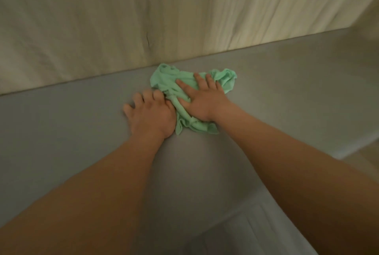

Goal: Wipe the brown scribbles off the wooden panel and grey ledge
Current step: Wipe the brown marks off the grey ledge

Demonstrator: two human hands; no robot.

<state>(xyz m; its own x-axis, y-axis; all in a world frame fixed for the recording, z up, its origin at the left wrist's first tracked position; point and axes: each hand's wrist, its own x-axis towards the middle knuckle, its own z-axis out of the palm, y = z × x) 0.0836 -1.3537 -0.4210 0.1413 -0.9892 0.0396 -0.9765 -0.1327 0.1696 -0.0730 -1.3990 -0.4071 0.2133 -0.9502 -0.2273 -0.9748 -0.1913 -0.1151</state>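
A crumpled mint-green cloth (222, 79) lies on the grey ledge (61, 123), close to the foot of the pale wooden panel (102, 24). My right hand (202, 98) presses flat on the cloth with its fingers spread and straight. My left hand (150, 114) rests on the ledge just left of the cloth, fingers bent at the knuckles, its thumb side against the cloth's edge. No brown scribbles show on the visible parts of the panel or ledge; whatever lies under the cloth and hands is hidden.
The ledge's front edge runs down at the right (328, 152), with a lighter floor or lower surface (365, 164) beyond it. A pale grey panel (256, 232) shows below, between my forearms.
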